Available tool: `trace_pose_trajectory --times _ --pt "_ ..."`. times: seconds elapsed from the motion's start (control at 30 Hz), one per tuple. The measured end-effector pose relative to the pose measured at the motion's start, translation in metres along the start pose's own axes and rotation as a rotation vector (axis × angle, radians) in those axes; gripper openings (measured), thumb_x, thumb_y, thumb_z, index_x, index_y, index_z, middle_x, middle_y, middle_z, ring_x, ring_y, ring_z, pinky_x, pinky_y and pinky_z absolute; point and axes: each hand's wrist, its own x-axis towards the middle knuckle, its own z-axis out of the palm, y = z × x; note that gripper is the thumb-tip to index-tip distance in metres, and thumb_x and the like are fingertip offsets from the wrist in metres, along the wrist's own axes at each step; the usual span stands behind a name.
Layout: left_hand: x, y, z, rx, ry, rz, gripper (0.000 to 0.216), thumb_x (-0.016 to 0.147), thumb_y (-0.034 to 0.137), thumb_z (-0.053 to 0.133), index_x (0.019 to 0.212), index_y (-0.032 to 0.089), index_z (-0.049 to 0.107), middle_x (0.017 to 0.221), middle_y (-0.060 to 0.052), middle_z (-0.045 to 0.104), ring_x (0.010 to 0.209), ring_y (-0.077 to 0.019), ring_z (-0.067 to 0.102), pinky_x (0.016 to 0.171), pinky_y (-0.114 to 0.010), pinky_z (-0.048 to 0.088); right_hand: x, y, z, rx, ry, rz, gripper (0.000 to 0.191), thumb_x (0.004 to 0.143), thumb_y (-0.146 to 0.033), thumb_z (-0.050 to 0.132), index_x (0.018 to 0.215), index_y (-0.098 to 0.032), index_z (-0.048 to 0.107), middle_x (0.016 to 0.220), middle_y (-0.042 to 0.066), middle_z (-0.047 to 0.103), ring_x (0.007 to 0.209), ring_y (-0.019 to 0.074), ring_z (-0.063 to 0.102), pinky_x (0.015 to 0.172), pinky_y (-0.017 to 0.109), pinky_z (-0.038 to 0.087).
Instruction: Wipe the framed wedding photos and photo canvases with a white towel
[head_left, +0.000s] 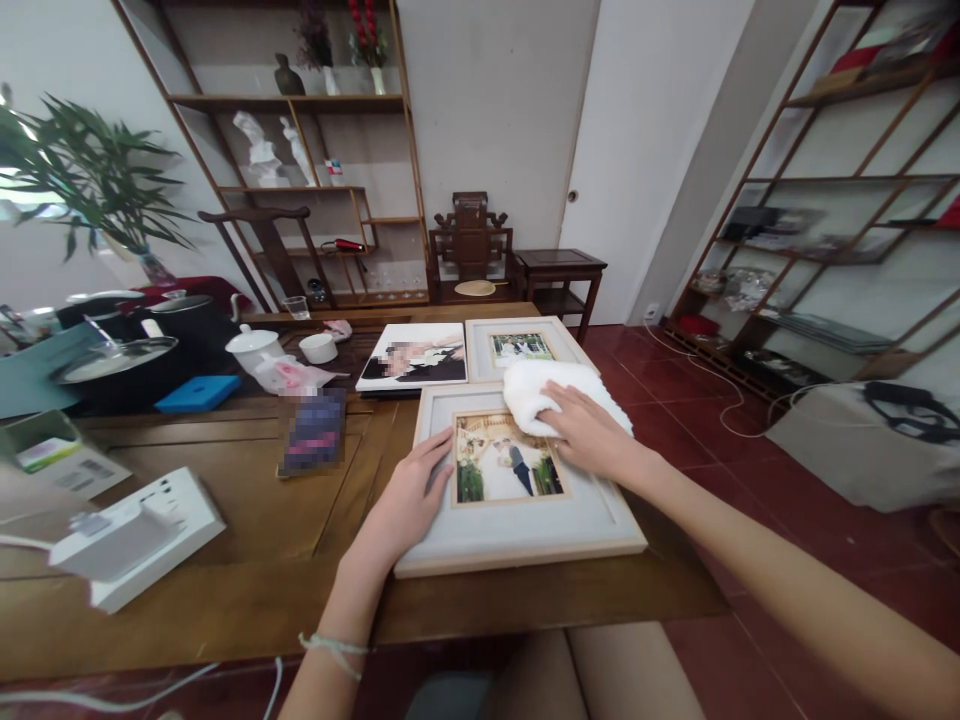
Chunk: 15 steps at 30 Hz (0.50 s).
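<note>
A framed photo (517, 525) with a pale wooden frame and white mat lies flat on the wooden table (247, 500) in front of me. My left hand (409, 500) rests flat on the frame's left side, fingers spread. My right hand (589, 430) presses a white folded cloth (540, 390) onto the frame's upper right corner. Behind it lie a second framed photo (517, 348) and an unframed photo print (414, 358).
On the table's left stand white boxes (142, 535), a blue case (196, 393), black pots (135, 355), a white teapot (253, 350) and a small bowl (318, 347). Open wooden shelves line the back and right walls. A wooden chair (471, 245) stands beyond the table.
</note>
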Motion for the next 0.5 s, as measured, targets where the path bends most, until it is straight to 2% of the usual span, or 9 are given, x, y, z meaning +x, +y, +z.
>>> trace_pose_trajectory --times 0.13,0.27,0.37,0.5 --pt "0.000 -0.001 0.001 0.003 0.010 -0.010 0.041 0.089 0.026 0.040 0.123 0.010 0.055 0.137 -0.012 0.048 0.125 -0.0212 0.046 0.107 -0.037 0.034 0.013 0.013 0.005 -0.019 -0.013 -0.025 0.049 0.070 -0.003 0.045 0.118 -0.008 0.054 0.124 0.020 0.052 0.128 0.0305 0.035 0.105 0.045 0.025" --pt "0.001 -0.001 0.002 0.009 0.018 -0.005 0.041 0.088 0.026 0.040 0.122 0.009 0.056 0.136 -0.013 0.049 0.124 -0.0218 0.048 0.107 -0.038 0.034 0.009 0.009 -0.003 -0.018 -0.061 -0.077 0.044 0.070 -0.001 0.042 0.111 -0.008 0.056 0.112 0.019 0.059 0.123 0.0288 0.041 0.100 0.045 0.029" --pt "0.002 -0.002 0.002 0.010 0.025 -0.002 0.040 0.088 0.026 0.041 0.120 0.009 0.058 0.135 -0.013 0.050 0.123 -0.0223 0.048 0.107 -0.038 0.035 -0.005 -0.004 -0.014 -0.017 -0.103 -0.102 0.041 0.068 -0.001 0.043 0.105 -0.010 0.059 0.104 0.016 0.063 0.116 0.0289 0.046 0.097 0.045 0.032" --pt "0.001 -0.002 0.003 0.010 0.034 0.006 0.039 0.088 0.026 0.041 0.120 0.010 0.058 0.135 -0.012 0.051 0.123 -0.0227 0.049 0.106 -0.037 0.036 -0.040 -0.035 -0.037 0.001 -0.189 -0.078 0.036 0.067 -0.001 0.043 0.096 -0.012 0.061 0.099 0.017 0.064 0.106 0.0299 0.053 0.094 0.044 0.037"
